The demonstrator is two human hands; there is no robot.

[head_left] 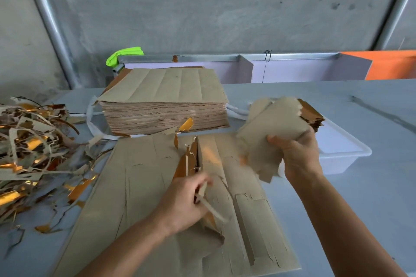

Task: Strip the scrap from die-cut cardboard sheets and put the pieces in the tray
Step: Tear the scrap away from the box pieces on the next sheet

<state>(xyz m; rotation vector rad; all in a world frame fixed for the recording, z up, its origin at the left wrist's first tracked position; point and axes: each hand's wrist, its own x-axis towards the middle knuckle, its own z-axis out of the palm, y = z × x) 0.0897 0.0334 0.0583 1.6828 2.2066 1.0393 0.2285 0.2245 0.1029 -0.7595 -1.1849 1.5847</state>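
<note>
Here, left hand [183,203] pinching scrap strip [210,206], right hand [297,155] gripping cardboard pieces [270,128]

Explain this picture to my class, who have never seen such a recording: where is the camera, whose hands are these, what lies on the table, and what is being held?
There is one picture, from a camera worn on a person's head, looking down at their own bare hands. No machine is involved. On the pale grey table lies a flat brown die-cut cardboard sheet, partly torn. Behind it stands a thick stack of brown cardboard sheets. At the left is a heap of brown and gold scrap strips. At the right stands a white plastic tray with some pieces in it. The left hand pinches a thin scrap strip on the sheet. The right hand grips a bundle of stripped brown cardboard pieces in front of the tray.
</note>
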